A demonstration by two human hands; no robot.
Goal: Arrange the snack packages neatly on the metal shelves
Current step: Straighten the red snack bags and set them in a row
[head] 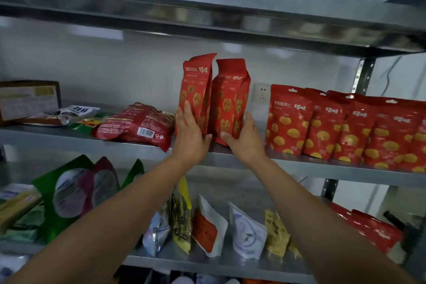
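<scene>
Two tall red pouches stand upright at centre frame on the middle shelf (69, 138), a dull grey sheet-metal ledge with a folded front lip. Both are glossy foil with gusseted sides, flat crimped tops, orange round prints and white characters.

- Left pouch (198, 85): top corner kinked, a little higher in the frame than its neighbour.
- Right pouch (230, 94): just beside it; a narrow gap shows between their tops.
- Left hand (191, 138): fingers lie straight up the left pouch's outer side and the thumb crosses its lower front. The grip holds the pouch low down.
- Right hand (244, 143): mirrored, with fingers on the right pouch's outer side and the thumb across its front. The grip holds that pouch.

Right of frame, on the same shelf, a row of red pouches (345, 127) with yellow oval prints and hang-holes stands overlapping. Left of centre, a crinkled red bag (136, 124) lies flat with its barcode showing. A cardboard box (27, 97) sits at far left, and a white wall socket (261, 94) is behind.

On the lower shelf stand a green pouch (57, 193) with an oval window and a white pouch (208, 228) with a red panel.
</scene>
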